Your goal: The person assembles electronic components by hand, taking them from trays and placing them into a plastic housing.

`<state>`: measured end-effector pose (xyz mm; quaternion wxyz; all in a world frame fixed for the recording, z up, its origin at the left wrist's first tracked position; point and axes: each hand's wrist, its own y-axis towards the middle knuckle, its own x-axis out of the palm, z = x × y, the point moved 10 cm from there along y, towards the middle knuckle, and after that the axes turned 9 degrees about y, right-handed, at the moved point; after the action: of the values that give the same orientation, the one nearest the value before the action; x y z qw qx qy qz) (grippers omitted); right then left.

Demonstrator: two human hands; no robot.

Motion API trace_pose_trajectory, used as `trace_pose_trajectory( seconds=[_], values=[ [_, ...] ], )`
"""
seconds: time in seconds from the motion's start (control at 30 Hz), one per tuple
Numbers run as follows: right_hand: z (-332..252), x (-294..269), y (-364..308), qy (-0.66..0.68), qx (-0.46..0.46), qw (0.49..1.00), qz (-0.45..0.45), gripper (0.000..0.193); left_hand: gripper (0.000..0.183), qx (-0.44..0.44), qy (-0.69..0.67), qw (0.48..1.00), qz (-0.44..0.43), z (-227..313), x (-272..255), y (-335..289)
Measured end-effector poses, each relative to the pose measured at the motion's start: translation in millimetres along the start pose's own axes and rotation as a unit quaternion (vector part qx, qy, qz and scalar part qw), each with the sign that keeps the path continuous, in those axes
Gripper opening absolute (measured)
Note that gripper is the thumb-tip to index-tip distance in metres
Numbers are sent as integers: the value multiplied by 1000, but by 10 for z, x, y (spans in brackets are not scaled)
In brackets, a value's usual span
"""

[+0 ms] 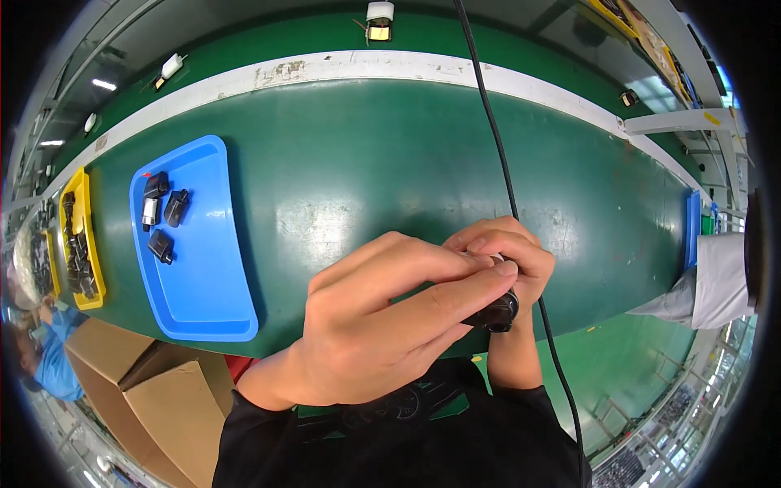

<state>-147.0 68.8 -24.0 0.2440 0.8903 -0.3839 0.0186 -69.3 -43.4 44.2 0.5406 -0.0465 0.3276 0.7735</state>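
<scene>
Above the near edge of the bench, my two hands are together around a small black plastic part (498, 312) with a rounded end. My left hand (374, 309) reaches across from the left, its thumb and fingertips pinched at the upper end of the part. A bit of something pale shows between the fingertips, too covered to name. My right hand (525, 260) is curled round the part from the far right side. Most of the part is hidden by the fingers. To the left, a blue tray (199, 313) holds several similar black parts (161, 246), one with a silver cylinder.
A yellow tray (96, 285) with black pieces lies at the far left of the green bench (342, 154). A black cable (498, 134) hangs down just beside my right hand. An open cardboard box (175, 407) stands at lower left, near a person in blue (61, 350).
</scene>
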Motion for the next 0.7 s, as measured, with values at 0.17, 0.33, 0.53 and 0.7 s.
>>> trace_pose_trajectory(
  seconds=[0.17, 0.33, 0.53, 0.7],
  values=[
    [-61, -6, -4, -56, -2, 998, 4, 22, 52, 1, 6, 1000, 4, 34, -10, 13],
    [-94, -1, -19, -55, -16, 998, 7, 19, 50, -5, -10, 1000, -6, 34, 1, 6],
    [-168, 14, -51, -40, -50, 998, 23, 26, 45, -25, -19, 999, -20, 2, -13, 21],
    [-90, 79, 58, -30, 113, 992, -36, 42, 41, -285, -258, 922, -37, -537, 112, -165]
  ],
)
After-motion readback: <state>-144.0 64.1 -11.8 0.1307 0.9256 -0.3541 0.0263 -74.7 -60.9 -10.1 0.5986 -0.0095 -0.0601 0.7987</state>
